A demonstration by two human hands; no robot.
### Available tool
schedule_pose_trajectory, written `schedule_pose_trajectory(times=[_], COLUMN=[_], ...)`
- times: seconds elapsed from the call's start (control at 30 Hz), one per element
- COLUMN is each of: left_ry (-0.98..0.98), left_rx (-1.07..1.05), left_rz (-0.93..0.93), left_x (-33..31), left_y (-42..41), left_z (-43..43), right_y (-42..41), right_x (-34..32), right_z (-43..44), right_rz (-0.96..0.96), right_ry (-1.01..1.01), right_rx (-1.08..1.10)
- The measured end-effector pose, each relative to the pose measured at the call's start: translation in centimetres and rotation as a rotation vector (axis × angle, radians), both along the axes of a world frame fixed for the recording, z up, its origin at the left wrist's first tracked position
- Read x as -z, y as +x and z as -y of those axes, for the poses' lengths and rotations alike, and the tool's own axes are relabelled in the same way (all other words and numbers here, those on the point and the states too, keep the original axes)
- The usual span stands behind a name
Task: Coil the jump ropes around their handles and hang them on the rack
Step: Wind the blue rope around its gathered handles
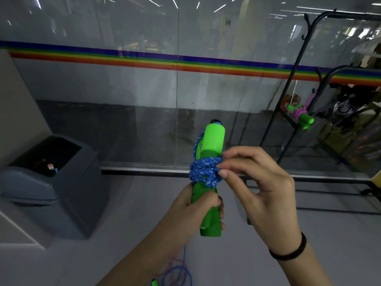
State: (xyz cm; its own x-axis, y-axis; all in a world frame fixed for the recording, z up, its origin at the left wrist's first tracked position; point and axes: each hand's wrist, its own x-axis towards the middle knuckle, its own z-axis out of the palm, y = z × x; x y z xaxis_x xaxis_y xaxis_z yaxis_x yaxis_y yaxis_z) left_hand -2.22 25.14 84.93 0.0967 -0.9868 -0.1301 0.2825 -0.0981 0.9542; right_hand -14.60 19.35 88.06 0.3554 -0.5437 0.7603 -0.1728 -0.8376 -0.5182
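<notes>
A person's left hand (198,205) grips the lower end of a pair of green jump-rope handles (213,141), fingers curled tight around them and holding them upright at the centre of the view. A blue speckled rope (204,171) is coiled in several turns around the middle of the handles, with one strand running up the left side toward the top. The right hand (261,182), a black wristband (292,252) on its wrist, reaches in from the right and pinches the coil between thumb and forefinger, the other fingers loosely spread. The two hands sit close together on the same bundle, the right just above the left.

At right stands a black metal rack (292,65), where a second jump rope (300,113), purple cord wound around green handles, hangs from a lower bar. More dark items hang further right on the rack, too blurred to identify. Behind runs a glass wall (123,89) crossed by a rainbow stripe (144,60). A grey bin (51,182) sits on the floor (103,254) at left. Loose blue and reddish cords (177,273) lie on the floor below the left forearm.
</notes>
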Motion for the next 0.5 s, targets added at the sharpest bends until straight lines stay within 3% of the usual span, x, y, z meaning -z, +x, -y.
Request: schedule_pose_trajectory(times=[0.13,0.33,0.5], left_ry=[0.04,0.121,0.085], left_rx=[-0.01,0.126,0.207], left_rz=[0.003,-0.328,-0.471], left_x=[0.2,0.1,0.5], left_y=[-0.1,-0.5,-0.2], left_z=[-0.1,0.1,-0.2], right_y=[0.0,0.2,0.0], right_x=[0.5,1.4,1.4], right_z=[-0.2,-0.6,-0.7], right_rz=[0.004,0.073,0.017], right_ry=[0.028,0.103,0.131], right_rx=[0.018,0.076,0.121])
